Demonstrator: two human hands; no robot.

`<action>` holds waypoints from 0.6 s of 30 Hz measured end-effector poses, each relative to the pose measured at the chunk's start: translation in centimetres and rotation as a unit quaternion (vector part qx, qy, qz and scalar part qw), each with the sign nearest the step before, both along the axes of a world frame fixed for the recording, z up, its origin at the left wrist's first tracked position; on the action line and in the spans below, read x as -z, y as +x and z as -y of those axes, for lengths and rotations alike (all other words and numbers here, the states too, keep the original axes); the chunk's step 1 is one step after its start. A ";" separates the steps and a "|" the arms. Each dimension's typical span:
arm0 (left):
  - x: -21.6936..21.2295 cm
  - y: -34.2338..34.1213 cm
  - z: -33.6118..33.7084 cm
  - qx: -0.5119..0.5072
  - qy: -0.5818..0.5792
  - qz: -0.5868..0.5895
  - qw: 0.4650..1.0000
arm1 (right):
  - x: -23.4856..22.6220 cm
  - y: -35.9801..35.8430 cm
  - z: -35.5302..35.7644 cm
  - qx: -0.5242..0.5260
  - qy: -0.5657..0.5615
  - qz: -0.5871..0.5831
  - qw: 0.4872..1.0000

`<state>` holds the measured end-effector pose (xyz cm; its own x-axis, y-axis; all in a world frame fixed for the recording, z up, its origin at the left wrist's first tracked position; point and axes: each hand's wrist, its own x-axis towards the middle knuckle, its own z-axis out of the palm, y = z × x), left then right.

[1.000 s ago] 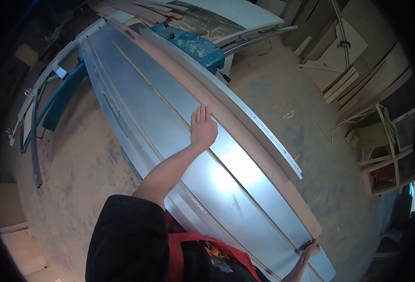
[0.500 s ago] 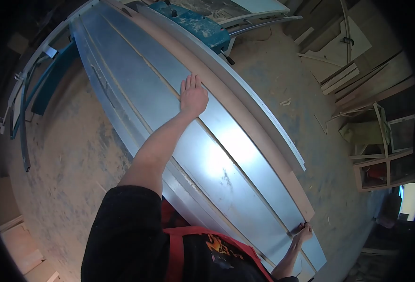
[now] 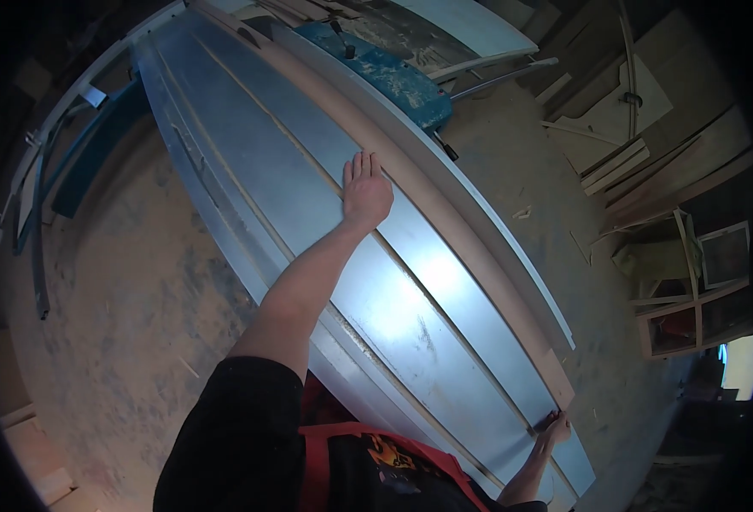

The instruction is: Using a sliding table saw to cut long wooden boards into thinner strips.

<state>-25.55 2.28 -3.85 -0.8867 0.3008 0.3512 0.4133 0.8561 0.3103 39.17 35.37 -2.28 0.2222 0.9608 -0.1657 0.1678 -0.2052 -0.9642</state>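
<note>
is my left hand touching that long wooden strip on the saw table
Touching. The head view shows the left hand lying flat on the metal table, its fingertips pressed against the long wooden strip with no gap visible.

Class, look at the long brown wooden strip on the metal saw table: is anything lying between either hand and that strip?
Nothing visible. The left hand lies flat on the grey metal table right beside the long brown wooden strip, fingertips at its edge. The right hand is already at the strip's near end. No object sits between them.
</note>
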 end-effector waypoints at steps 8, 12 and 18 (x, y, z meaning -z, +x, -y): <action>-4.5 -9.3 2.5 -0.003 0.001 -0.012 1.000 | -2.6 -8.9 0.1 0.019 0.034 0.018 0.999; -4.9 -12.1 4.0 -0.005 -0.017 -0.015 1.000 | -2.1 -11.7 0.7 0.007 0.016 0.027 0.999; -6.0 -10.8 4.1 0.042 -0.014 -0.016 0.999 | -2.7 -13.4 2.6 -0.021 0.034 0.003 0.999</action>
<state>-36.31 -1.86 2.18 -0.8460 0.3848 0.3690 0.4942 0.8258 0.2718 25.72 32.81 0.38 0.1817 0.9784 -0.0987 0.1812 -0.1320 -0.9746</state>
